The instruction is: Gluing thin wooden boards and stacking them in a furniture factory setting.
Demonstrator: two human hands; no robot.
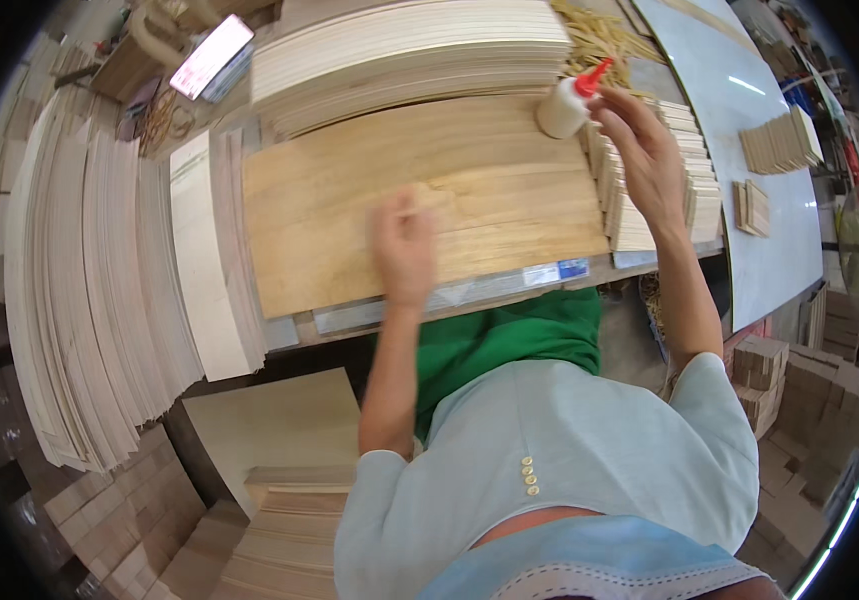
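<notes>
My left hand is over the middle of a flat wooden board, smeared by motion. Its fingers look curled, and a pale blurred patch shows at the fingertips; what they hold is not clear. At the board's far right corner stands a white squeeze bottle with a red nozzle cap. Close by the cap is my right hand, its fingers bent and apart, thumb and forefinger beside the bottle but not wrapped round it. Stacks of small wooden pieces line the board's right edge, under and beside my right hand.
Long light planks are piled behind the board. Tall stacks of thin sheets stand at left. Thin wooden strips lie at the back. A grey table on the right bears small wooden blocks. A lit screen stands far left.
</notes>
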